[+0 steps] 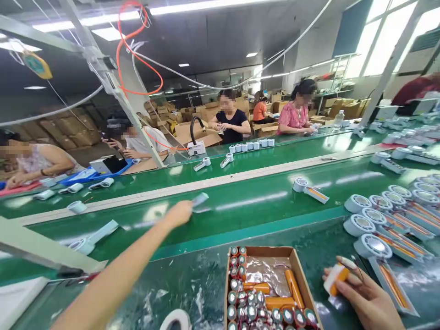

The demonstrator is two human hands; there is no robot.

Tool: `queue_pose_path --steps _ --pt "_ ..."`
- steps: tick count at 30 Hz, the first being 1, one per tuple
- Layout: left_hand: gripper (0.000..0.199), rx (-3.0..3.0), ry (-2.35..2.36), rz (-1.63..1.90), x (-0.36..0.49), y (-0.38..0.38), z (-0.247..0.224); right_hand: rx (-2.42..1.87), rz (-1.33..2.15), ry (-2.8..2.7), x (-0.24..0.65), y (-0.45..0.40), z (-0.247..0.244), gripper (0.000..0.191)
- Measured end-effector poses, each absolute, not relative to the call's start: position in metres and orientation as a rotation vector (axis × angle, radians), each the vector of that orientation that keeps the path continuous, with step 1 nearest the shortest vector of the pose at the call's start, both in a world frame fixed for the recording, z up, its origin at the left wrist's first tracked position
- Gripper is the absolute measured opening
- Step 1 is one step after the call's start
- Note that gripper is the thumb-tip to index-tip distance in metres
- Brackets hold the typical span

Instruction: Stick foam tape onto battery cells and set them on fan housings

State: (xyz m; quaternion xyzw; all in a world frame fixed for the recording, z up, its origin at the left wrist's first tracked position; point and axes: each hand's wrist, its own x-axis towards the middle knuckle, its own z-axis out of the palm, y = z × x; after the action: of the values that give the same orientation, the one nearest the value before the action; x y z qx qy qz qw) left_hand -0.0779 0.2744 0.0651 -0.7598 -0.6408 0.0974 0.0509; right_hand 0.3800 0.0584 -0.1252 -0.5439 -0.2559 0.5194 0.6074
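My left hand (179, 214) stretches out over the green conveyor belt. Its fingers are closed on a pale blue plastic piece (200, 200), blurred, that looks like part of a handheld fan; the rest is hidden. Low on the right, my right hand (360, 293) pinches an orange battery (339, 278) with a white piece against it and thin wires. Between my hands, a cardboard box (273, 251) holds several orange batteries (280, 302), many standing on end. Close beside my right hand lies a light blue fan (373, 246) with an orange battery in its handle.
Rows of similar fans (395, 197) cover the bench at right. One open fan (300, 184) and another fan (82, 246) lie on the belt (247, 201). A tape roll (176, 319) sits at the front edge. A metal post (113, 87) rises at left; co-workers (231, 120) sit across the line.
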Motion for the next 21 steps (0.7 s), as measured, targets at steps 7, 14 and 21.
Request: queue_pose_path --steps 7,14,21 --pt "0.03 -2.758 -1.591 0.413 0.016 0.276 0.01 -1.03 1.016 -1.055 0.325 0.114 -0.04 0.065" --pt "0.04 -2.779 -1.764 0.162 0.058 0.289 0.004 -1.144 0.922 -1.861 0.251 0.246 -0.015 0.042" --pt "0.032 -2.698 -2.027 -0.063 0.072 0.294 -0.004 -1.309 0.644 -2.348 0.215 0.297 -0.036 0.037"
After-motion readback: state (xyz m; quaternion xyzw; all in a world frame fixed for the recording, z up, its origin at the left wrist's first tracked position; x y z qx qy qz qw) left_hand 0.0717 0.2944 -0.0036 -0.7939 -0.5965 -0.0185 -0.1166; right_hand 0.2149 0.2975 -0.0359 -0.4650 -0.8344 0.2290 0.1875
